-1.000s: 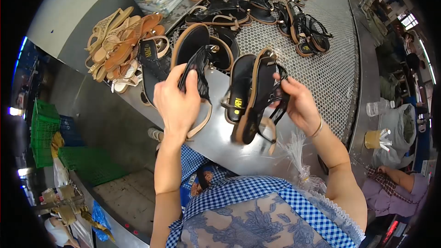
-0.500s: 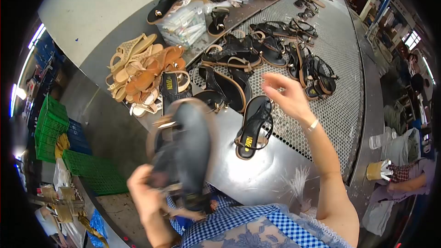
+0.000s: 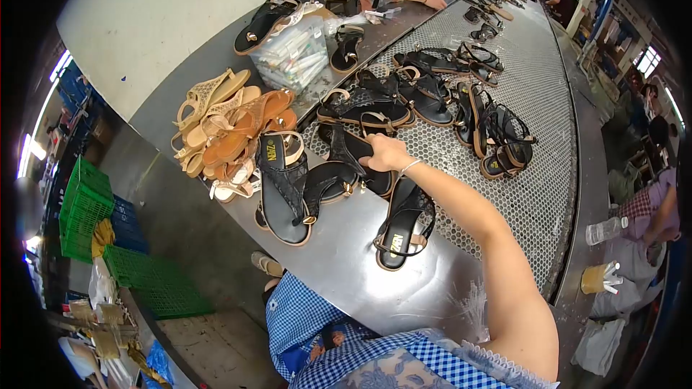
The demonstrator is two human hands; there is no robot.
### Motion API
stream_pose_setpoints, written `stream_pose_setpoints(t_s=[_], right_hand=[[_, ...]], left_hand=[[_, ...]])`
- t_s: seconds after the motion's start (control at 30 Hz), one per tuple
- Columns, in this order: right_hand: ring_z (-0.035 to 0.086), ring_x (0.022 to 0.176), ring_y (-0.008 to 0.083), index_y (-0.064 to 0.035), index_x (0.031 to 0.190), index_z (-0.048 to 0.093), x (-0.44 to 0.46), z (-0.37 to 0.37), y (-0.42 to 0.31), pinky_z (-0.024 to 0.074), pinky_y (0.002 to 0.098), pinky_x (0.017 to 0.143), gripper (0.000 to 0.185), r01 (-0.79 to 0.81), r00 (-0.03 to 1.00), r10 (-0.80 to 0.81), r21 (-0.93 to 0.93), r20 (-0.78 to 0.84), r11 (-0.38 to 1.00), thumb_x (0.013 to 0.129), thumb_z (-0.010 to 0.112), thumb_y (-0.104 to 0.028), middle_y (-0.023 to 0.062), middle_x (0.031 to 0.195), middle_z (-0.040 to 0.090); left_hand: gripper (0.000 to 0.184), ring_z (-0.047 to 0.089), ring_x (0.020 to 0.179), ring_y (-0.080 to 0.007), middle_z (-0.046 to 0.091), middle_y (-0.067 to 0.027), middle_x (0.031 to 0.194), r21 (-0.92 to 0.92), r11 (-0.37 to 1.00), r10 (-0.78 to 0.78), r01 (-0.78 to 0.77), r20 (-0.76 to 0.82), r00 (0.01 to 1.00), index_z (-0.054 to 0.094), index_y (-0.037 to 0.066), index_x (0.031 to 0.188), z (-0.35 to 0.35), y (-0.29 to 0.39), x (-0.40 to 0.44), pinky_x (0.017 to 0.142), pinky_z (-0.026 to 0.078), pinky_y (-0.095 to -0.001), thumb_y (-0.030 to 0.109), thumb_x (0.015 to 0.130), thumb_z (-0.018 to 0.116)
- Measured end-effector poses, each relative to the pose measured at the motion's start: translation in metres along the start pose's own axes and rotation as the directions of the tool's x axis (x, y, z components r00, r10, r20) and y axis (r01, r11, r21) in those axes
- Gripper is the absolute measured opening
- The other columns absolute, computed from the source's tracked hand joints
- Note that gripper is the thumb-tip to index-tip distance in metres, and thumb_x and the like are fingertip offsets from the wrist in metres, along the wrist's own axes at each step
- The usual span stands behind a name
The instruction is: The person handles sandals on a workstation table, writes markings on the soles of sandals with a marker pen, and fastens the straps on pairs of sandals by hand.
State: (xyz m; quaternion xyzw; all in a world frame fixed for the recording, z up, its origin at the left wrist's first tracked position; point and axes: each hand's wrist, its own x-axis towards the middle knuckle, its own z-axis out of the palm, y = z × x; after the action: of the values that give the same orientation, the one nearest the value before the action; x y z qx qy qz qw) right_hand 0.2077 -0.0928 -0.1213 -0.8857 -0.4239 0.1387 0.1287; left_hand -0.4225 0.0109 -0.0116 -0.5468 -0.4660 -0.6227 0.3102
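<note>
Fingers point(image 3: 375, 162) of the right hand point(image 3: 391, 154) are curled against a black sandal point(image 3: 346, 145), which lies at nine o'clock from them on the bench, among other black sandals; whether a grip is closed on it cannot be told. No part of the left hand is shown, so the state of its fingers cannot be told.

A single strapped sandal point(image 3: 401, 239) is set at six o'clock from the right hand, on smooth metal point(image 3: 353, 259) and well clear of the fingertips. Further black sandals point(image 3: 472, 126) are spread towards two and three o'clock on a perforated surface point(image 3: 544, 101).

Between ten and eleven o'clock, a clear plastic box point(image 3: 295, 59) is packed with pale, pen-like sticks; another black sandal point(image 3: 259, 25) is rested at its edge. At four o'clock, white sticks point(image 3: 611, 274) are held upright in a yellowish cup point(image 3: 594, 281). Green crates point(image 3: 83, 202) are placed near the floor towards nine and eight o'clock; their contents cannot be made out.

Yellow lettering, apparently "ZARN", is printed on the insole of a lace-textured sandal point(image 3: 283, 191) between eight and nine o'clock. Similar yellow letters are carried by the single strapped sandal, too small to be read surely.
</note>
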Motion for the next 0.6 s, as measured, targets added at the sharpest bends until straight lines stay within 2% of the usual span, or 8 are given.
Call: stream_pose_setpoints(t_s=[0.07, 0.13, 0.23, 0.27, 0.33, 0.47, 0.53, 0.6], right_hand=[[0.055, 0.097, 0.0353, -0.0014, 0.111, 0.049, -0.001, -0.007, 0.005, 0.0454, 0.0424, 0.081, 0.055, -0.057, 0.997, 0.051, -0.094, -0.059, 0.994, 0.066, 0.064, -0.03, 0.02, 0.111, 0.051], [0.057, 0.089, 0.0358, -0.0015, 0.099, 0.052, -0.001, -0.019, 0.021, 0.0474, 0.0425, 0.075, 0.046, -0.11, 0.967, 0.057, -0.207, -0.247, 0.972, 0.059, 0.064, -0.022, 0.0214, 0.103, 0.053], [0.055, 0.09, 0.0325, -0.008, 0.091, 0.053, -0.014, -0.064, 0.098, 0.0479, 0.0403, 0.072, 0.036, -0.245, 0.903, 0.116, -0.275, -0.414, 0.93, 0.058, 0.065, -0.015, 0.0159, 0.092, 0.056], [0.055, 0.09, 0.0329, -0.0105, 0.092, 0.055, -0.013, -0.073, 0.128, 0.047, 0.0402, 0.074, 0.033, -0.269, 0.903, 0.16, -0.235, -0.398, 0.934, 0.06, 0.064, -0.015, 0.0128, 0.091, 0.059], [0.054, 0.091, 0.0328, -0.0128, 0.096, 0.061, -0.021, -0.089, 0.142, 0.0461, 0.0414, 0.074, 0.034, -0.297, 0.89, 0.149, -0.301, -0.43, 0.906, 0.062, 0.065, -0.015, 0.0103, 0.086, 0.063], [0.054, 0.089, 0.0272, -0.0123, 0.091, 0.063, -0.056, -0.129, 0.114, 0.0459, 0.0374, 0.074, 0.031, 0.034, 0.906, -0.168, -0.328, -0.389, 0.944, 0.061, 0.07, -0.015, 0.006, 0.085, 0.062], [0.054, 0.085, 0.0261, -0.0114, 0.086, 0.064, -0.081, -0.151, 0.079, 0.0459, 0.036, 0.073, 0.028, 0.196, 0.901, -0.305, -0.337, -0.309, 0.921, 0.059, 0.072, -0.015, 0.0055, 0.083, 0.061], [0.055, 0.083, 0.0283, -0.0101, 0.087, 0.063, -0.098, -0.155, 0.048, 0.0454, 0.036, 0.073, 0.03, 0.405, 0.894, -0.424, -0.148, -0.145, 0.902, 0.058, 0.073, -0.016, 0.0074, 0.083, 0.061]], left_hand=[[0.029, 0.058, 0.09, -0.0204, 0.059, -0.0124, 0.105, -0.051, 0.922, -0.363, 0.384, 0.234, 0.902, 0.054, 0.0, 0.113, 0.016, -0.005, -0.041, 0.075, 0.048, -0.03, 0.009, 0.086, 0.055], [0.033, 0.056, 0.09, -0.0193, 0.058, -0.0126, 0.108, -0.207, 0.894, -0.326, 0.398, 0.311, 0.893, 0.05, 0.0, 0.118, 0.021, 0.057, -0.046, 0.078, 0.046, -0.0302, 0.011, 0.087, 0.053], [0.04, 0.052, 0.088, -0.0175, 0.054, -0.0131, 0.111, -0.227, 0.966, -0.025, 0.121, 0.385, 0.922, 0.04, 0.001, 0.127, 0.021, 0.059, -0.053, 0.075, 0.043, -0.0294, 0.009, 0.089, 0.049], [0.04, 0.052, 0.088, -0.0175, 0.054, -0.0131, 0.111, -0.237, 0.963, -0.028, 0.127, 0.381, 0.924, 0.04, 0.001, 0.127, 0.024, 0.058, -0.056, 0.075, 0.043, -0.0294, 0.009, 0.089, 0.049], [0.039, 0.051, 0.088, -0.0168, 0.054, -0.0124, 0.109, -0.177, 0.895, -0.254, 0.41, 0.553, 0.793, 0.041, 0.003, 0.127, 0.026, 0.062, -0.06, 0.076, 0.042, -0.0275, 0.009, 0.089, 0.05], [0.034, 0.05, 0.089, -0.0147, 0.055, -0.0096, 0.105, -0.282, 0.751, -0.222, 0.597, 0.743, 0.631, 0.048, 0.003, 0.12, 0.054, 0.119, -0.097, 0.076, 0.041, -0.0256, 0.005, 0.086, 0.05], [0.036, 0.053, 0.083, -0.016, 0.055, -0.0079, 0.099, -0.321, 0.588, -0.132, 0.742, 0.868, 0.479, 0.051, -0.001, 0.112, 0.065, 0.177, -0.116, 0.073, 0.043, -0.0243, -0.002, 0.076, 0.055], [0.046, 0.054, 0.091, -0.0194, 0.054, -0.0124, 0.108, -0.405, 0.551, 0.176, 0.729, 0.911, 0.372, 0.049, 0.0, 0.116, 0.068, 0.241, -0.12, 0.078, 0.043, -0.0258, -0.001, 0.072, 0.061]])
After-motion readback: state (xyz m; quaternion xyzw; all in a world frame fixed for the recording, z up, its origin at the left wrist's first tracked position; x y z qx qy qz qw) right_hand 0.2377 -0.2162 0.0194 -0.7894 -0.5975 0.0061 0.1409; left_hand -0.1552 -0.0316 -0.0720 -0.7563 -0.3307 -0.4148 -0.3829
